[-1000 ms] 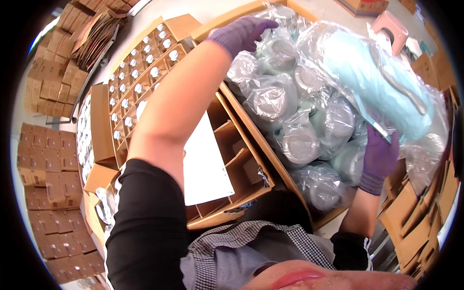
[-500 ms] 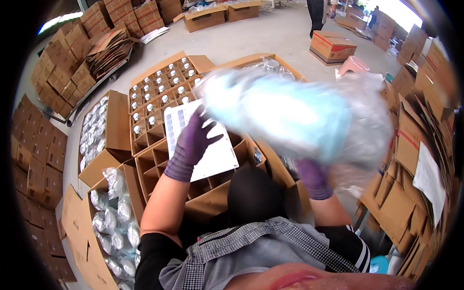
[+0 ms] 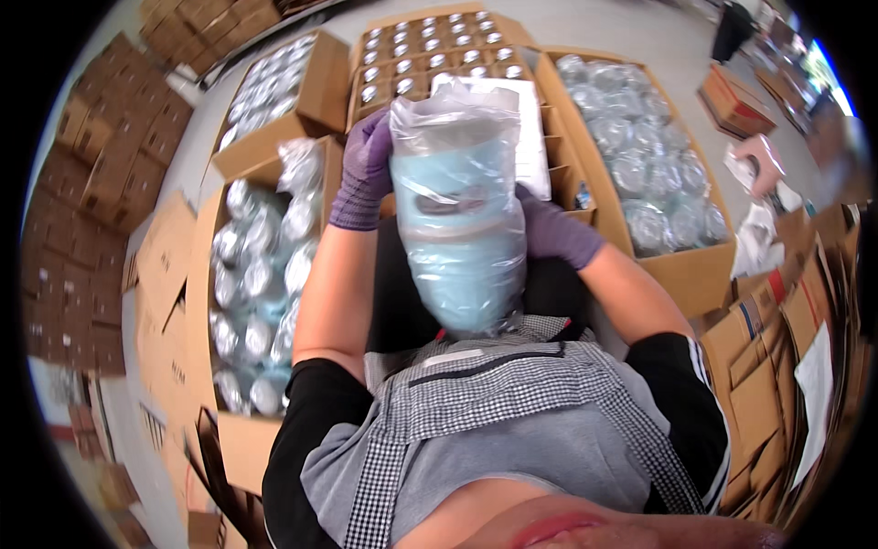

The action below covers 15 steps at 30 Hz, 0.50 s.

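Both hands grasp a clear plastic bag (image 3: 462,210) of pale blue pieces, held upright over the lap: the left hand (image 3: 364,169) wraps its upper side, the right hand (image 3: 553,229) presses its far flank. It looks light, with slick, crinkly film that could slip, so gripping both flanks seems safest. Just left lies a carton of wrapped silvery items (image 3: 251,284); ahead, a divided carton of small jars (image 3: 430,50) and another carton of wrapped pieces (image 3: 640,165). Flattened boxes (image 3: 82,156) ring the concrete floor (image 3: 594,27).

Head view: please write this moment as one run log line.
left hand: grips plastic bag of pale blue items | right hand: supports bag | behind: divided carton
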{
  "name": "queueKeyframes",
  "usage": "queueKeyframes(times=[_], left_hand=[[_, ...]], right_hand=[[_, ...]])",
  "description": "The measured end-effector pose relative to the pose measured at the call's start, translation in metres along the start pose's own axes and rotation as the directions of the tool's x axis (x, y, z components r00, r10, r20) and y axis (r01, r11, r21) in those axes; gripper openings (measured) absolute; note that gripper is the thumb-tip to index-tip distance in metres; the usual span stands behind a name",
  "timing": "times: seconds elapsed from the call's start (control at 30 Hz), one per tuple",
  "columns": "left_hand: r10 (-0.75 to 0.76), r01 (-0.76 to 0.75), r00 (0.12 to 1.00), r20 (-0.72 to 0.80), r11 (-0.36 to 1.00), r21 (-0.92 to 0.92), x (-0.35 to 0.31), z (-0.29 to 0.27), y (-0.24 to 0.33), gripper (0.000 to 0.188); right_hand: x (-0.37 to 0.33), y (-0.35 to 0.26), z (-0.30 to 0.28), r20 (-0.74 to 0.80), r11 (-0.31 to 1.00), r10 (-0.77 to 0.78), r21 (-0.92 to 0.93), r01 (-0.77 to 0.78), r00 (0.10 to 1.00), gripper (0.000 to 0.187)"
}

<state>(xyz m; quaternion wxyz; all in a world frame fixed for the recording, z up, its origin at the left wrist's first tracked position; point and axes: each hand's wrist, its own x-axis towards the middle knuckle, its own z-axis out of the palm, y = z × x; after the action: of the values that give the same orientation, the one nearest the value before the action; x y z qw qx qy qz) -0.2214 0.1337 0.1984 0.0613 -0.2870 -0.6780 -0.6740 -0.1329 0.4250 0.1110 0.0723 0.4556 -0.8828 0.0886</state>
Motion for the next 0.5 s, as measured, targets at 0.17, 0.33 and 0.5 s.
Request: queueKeyframes(times=[0.17, 0.33, 0.5], left_hand=[[-0.048, 0.041, 0.999, -0.024, 0.967, -0.25, -0.032, 0.009, 0.037, 0.057], [0.003, -0.068, 0.975, -0.22, 0.956, -0.286, -0.077, 0.038, 0.036, 0.107], [-0.408, 0.421, 0.905, 0.12, 0.819, -0.391, -0.139, -0.008, 0.008, 0.09]], right_hand=[[0.04, -0.002, -0.078, -0.361, 0.045, 0.655, 0.896, 0.442, 0.663, 0.088], [0.06, -0.049, -0.079, -0.676, 0.923, 0.226, 0.378, 0.068, 0.701, 0.103], [-0.01, -0.07, 0.0, -0.499, 0.828, 0.217, 0.549, 0.113, 0.839, 0.091]])
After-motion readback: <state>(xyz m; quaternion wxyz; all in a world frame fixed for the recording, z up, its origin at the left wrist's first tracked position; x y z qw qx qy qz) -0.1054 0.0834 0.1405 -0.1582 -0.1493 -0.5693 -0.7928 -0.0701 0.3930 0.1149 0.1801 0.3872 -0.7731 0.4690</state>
